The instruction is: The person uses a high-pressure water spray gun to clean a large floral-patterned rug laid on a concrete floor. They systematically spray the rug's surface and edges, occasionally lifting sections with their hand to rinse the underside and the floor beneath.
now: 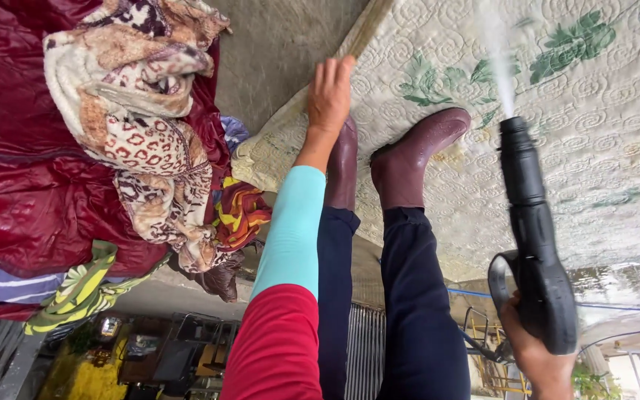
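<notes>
Underfoot, a wide cream quilted mattress [594,133] with green leaf print, wet and glistening along its near edge

Beside it, a crumpled maroon satin sheet [16,185], topped by a beige-and-brown patterned fleece blanket [138,141] in a heap, with a red-and-yellow printed cloth [240,211] at its side

Planted on the mattress, two maroon rubber boots [409,159] below dark blue trouser legs

At the right, a black pressure-washer spray gun [535,244], nozzle toward the mattress, white spray [499,55] leaving its tip (a thin, misty jet)

Right hand [538,355] wrapped tight about the gun's grip

Left hand [330,96], on a turquoise-and-red sleeve, fingers pressed together, gripping the mattress's raised edge
</notes>
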